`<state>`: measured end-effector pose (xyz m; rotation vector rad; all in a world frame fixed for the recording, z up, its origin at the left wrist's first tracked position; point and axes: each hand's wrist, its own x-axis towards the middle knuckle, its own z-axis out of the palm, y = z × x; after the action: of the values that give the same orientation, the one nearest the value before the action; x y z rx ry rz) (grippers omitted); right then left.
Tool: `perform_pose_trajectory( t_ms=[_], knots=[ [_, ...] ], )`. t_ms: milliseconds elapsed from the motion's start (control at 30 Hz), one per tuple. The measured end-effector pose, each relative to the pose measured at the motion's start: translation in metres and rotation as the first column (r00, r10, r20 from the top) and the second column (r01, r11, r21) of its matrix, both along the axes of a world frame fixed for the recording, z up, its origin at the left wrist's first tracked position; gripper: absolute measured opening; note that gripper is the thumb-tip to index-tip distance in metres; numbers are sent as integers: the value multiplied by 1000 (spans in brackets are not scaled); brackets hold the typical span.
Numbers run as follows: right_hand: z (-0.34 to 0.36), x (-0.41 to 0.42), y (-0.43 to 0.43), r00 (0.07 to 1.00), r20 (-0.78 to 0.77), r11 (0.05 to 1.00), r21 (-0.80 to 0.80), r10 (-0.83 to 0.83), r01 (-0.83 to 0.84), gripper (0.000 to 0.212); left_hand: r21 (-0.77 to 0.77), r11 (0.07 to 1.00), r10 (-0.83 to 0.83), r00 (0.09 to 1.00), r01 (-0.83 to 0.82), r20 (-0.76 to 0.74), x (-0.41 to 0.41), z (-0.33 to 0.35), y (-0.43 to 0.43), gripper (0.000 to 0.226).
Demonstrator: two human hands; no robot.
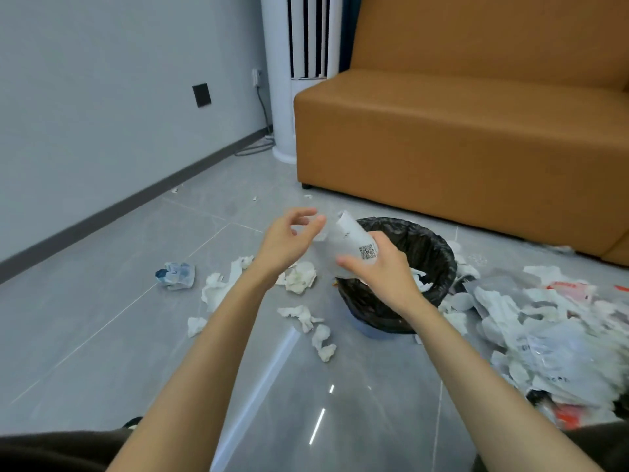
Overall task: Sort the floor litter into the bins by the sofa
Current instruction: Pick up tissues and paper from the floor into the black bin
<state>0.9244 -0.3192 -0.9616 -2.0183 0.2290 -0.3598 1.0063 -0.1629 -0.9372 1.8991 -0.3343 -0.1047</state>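
Over the near-left rim of the black-lined bin, the right hand grips a white container with its fingers and thumb curled round the lower part. A printed square code shows just above the thumb. The container tilts up and to the left, its upper end outside the rim. The left hand hangs just beside that end with fingers spread and loosely curved. Whether the tips touch the container cannot be told.

The bin stands on the grey tiled floor, near the front edge of the orange sofa, with a strip of floor between them. On its right side a heap of plastic bags and wrappers crowds up to the bin wall. Crumpled tissues lie just beside its left and near sides, and a crushed blue-and-white wrapper lies further left. Beyond that, bare tiles run to the dark skirting board. A white tower unit fills the corner between wall and sofa.
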Motion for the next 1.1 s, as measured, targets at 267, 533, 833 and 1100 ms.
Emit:
perform_pose_trajectory(
  t_ms=[267,533,833,1100],
  knots=[
    [41,-16,-53,999,-6,772,635,36,-24,44,-126,989,-104,974,79,-201,-27,22,-48,57],
    [47,-37,-82,976,86,734,647,198,-206,45,-370,865,-435,875,339,-214,-55,26,-98,28],
    [49,-69,-124,992,-109,978,189,-70,90,57,-490,769,-576,778,411,-251,-67,28,-145,34],
    [45,-108,-159,931,29,824,476,-364,308,38,-369,803,-560,805,468,-198,-88,16,-201,33]
  ],
)
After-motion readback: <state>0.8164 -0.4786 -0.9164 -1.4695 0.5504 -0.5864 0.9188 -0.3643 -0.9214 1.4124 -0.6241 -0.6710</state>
